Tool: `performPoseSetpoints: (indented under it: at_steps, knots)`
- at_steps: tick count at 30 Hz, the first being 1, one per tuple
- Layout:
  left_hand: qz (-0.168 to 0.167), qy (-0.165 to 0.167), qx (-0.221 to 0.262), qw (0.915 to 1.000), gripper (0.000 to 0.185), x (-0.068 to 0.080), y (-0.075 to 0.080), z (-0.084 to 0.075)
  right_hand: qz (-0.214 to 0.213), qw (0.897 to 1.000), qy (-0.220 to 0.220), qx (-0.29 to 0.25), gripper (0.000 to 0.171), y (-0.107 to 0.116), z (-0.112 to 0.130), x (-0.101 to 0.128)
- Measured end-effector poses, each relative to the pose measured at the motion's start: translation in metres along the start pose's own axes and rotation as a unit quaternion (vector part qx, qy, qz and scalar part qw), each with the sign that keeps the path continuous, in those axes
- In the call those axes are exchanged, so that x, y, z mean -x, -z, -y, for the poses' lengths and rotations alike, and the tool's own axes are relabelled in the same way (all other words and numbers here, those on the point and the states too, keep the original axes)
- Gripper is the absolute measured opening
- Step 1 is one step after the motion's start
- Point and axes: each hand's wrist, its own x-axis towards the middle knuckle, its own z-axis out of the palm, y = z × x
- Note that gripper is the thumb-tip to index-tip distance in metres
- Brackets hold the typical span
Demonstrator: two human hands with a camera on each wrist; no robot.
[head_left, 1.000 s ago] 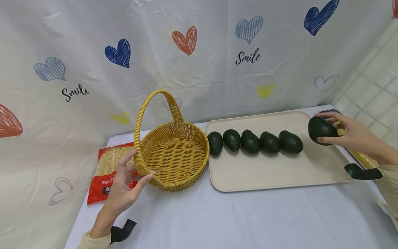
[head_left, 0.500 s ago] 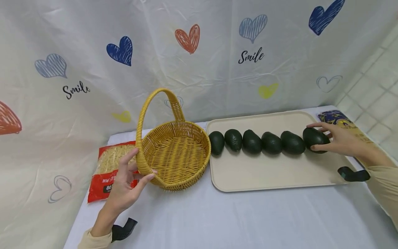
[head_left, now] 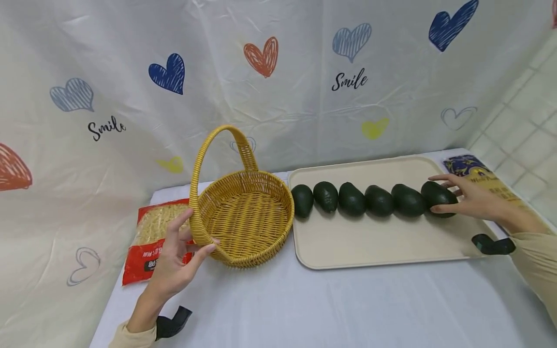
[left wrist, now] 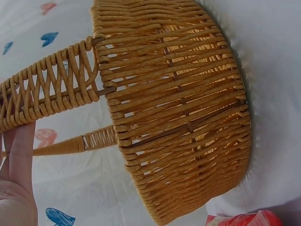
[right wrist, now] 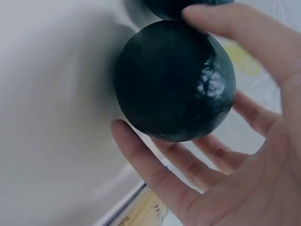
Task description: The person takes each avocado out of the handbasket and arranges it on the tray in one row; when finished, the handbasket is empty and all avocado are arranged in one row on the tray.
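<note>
A yellow wicker basket (head_left: 245,222) with a tall arched handle stands left of the tray, with nothing in it. My left hand (head_left: 174,263) holds the base of its handle, thumb at the rim; the left wrist view shows fingers behind the handle (left wrist: 42,92). On the beige tray (head_left: 370,241) several dark green avocados lie in a row. At the row's right end, my right hand (head_left: 472,198) has its thumb and fingers around the last avocado (head_left: 437,195), which rests against its neighbour (head_left: 408,199). In the right wrist view the palm is apart from this avocado (right wrist: 174,82).
A red packet of pasta (head_left: 150,244) lies left of the basket, partly behind the left hand. Beyond the tray's right edge is a blue and yellow packet (head_left: 474,169), partly covered by the right arm. A curtain printed with hearts (head_left: 283,111) hangs behind the white-covered table (head_left: 326,309).
My right hand has brought the avocado left and down onto the tray, at the right end of the row. My left hand and the basket have stayed in place.
</note>
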Motion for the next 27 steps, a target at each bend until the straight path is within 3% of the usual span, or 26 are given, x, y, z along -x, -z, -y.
performPoseSetpoints:
  at_steps: [9, 20, 27]
  knots:
    - [-0.001, 0.014, -0.019, 0.9997, 0.098, 0.0026, 0.0004, -0.0015, -0.005, 1.0, 0.001, 0.007, 0.067, 0.0033, -0.001, 0.004]
    - [-0.003, 0.007, -0.012, 0.9999, 0.099, 0.0029, -0.0004, -0.0025, 0.017, 0.999, -0.042, 0.012, 0.066, 0.0055, 0.004, 0.0066]
    - [-0.011, -0.01, -0.005, 0.9999, 0.1, 0.0026, -0.0025, -0.0007, 0.016, 0.999, -0.038, 0.004, 0.063, 0.0038, 0.0041, 0.0101]
